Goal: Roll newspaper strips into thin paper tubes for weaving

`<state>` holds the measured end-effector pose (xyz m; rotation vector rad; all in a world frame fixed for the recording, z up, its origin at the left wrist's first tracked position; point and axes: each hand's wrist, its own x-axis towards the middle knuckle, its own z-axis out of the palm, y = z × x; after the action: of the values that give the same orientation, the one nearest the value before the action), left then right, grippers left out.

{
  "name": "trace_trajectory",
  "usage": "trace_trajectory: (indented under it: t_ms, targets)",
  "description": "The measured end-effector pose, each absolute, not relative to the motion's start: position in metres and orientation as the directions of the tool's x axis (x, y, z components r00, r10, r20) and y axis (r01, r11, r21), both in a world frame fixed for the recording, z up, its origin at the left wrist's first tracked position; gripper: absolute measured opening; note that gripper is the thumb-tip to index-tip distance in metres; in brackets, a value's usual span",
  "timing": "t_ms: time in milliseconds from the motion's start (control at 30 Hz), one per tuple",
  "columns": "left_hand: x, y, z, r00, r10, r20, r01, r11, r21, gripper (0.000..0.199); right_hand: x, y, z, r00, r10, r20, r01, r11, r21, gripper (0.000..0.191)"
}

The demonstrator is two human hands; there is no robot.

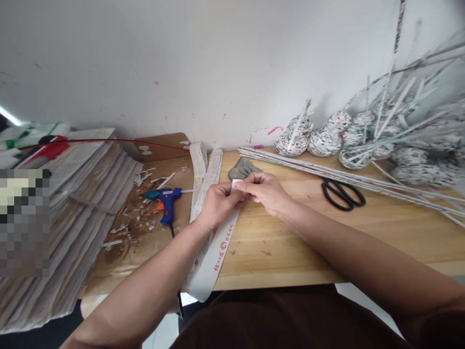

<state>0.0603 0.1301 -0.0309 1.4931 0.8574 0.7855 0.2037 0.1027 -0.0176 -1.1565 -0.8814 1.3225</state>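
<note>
Both hands meet over the wooden table, closed on the far end of one paper strip (221, 252). My left hand (220, 203) pinches the strip's end from the left. My right hand (265, 193) grips the same end from the right, thumb on top. The strip is pale with red printed characters, and its near end hangs over the table's front edge. Beside my left hand lie printed newspaper strips (209, 177), partly under my left arm. Just beyond the hands is a crumpled grey cloth (242, 167).
A blue glue gun (169, 206) lies on scrap-covered cardboard (127, 261), left of the strips. A tall newspaper stack (80, 223) stands far left. Black-handled scissors (343, 194), long rolled paper sticks (319, 169) and several woven paper shapes (327, 138) are to the right.
</note>
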Motion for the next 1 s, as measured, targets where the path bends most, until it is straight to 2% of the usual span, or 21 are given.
trace_trajectory:
  t_ms: [167, 233, 433, 567, 633, 733, 800, 867, 900, 933, 1000]
  targets:
    - [0.061, 0.132, -0.032, 0.52, 0.854, -0.013, 0.043, -0.011, 0.999, 0.03, 0.211, 0.105, -0.022, 0.024, 0.999, 0.039, -0.126, 0.041, -0.991, 0.03]
    - [0.062, 0.132, -0.032, 0.521, 0.854, -0.014, 0.041, -0.008, 0.999, 0.032, 0.213, 0.106, -0.024, -0.004, 0.998, 0.065, -0.087, 0.065, -0.994, 0.03]
    - [0.063, 0.13, -0.026, 0.587, 0.808, -0.04, 0.056, 0.009, 0.998, 0.037, 0.214, 0.107, -0.026, 0.021, 1.0, -0.007, -0.175, -0.003, -0.985, 0.03]
    - [0.051, 0.14, -0.017, 0.688, 0.707, -0.165, 0.173, 0.062, 0.983, 0.044, 0.225, 0.112, -0.026, -0.089, 0.992, -0.095, -0.228, -0.113, -0.967, 0.032]
    - [0.044, 0.149, -0.014, 0.607, 0.779, -0.158, 0.187, 0.053, 0.981, 0.048, 0.235, 0.116, -0.027, -0.223, 0.963, -0.149, -0.255, -0.205, -0.945, 0.034]
    - [0.044, 0.163, -0.012, 0.358, 0.931, 0.07, 0.209, -0.153, 0.966, 0.043, 0.25, 0.119, -0.028, -0.429, 0.883, -0.19, -0.214, -0.304, -0.928, 0.035]
    - [0.052, 0.169, -0.013, 0.363, 0.899, 0.246, 0.352, -0.377, 0.857, 0.037, 0.255, 0.118, -0.029, -0.539, 0.821, -0.189, -0.144, -0.311, -0.94, 0.034]
    - [0.066, 0.173, -0.015, 0.513, 0.788, 0.341, 0.486, -0.594, 0.641, 0.051, 0.256, 0.117, -0.028, -0.608, 0.773, -0.181, -0.078, -0.285, -0.956, 0.033]
    - [0.074, 0.174, -0.017, 0.581, 0.735, 0.35, 0.518, -0.666, 0.537, 0.058, 0.256, 0.116, -0.028, -0.626, 0.759, -0.177, -0.053, -0.267, -0.962, 0.032]
    - [0.083, 0.176, -0.019, 0.641, 0.693, 0.33, 0.532, -0.711, 0.459, 0.056, 0.256, 0.116, -0.028, -0.637, 0.752, -0.17, -0.036, -0.25, -0.968, 0.032]
    - [0.098, 0.179, -0.024, 0.758, 0.622, 0.199, 0.536, -0.767, 0.353, 0.039, 0.256, 0.115, -0.027, -0.648, 0.747, -0.148, -0.036, -0.223, -0.974, 0.031]
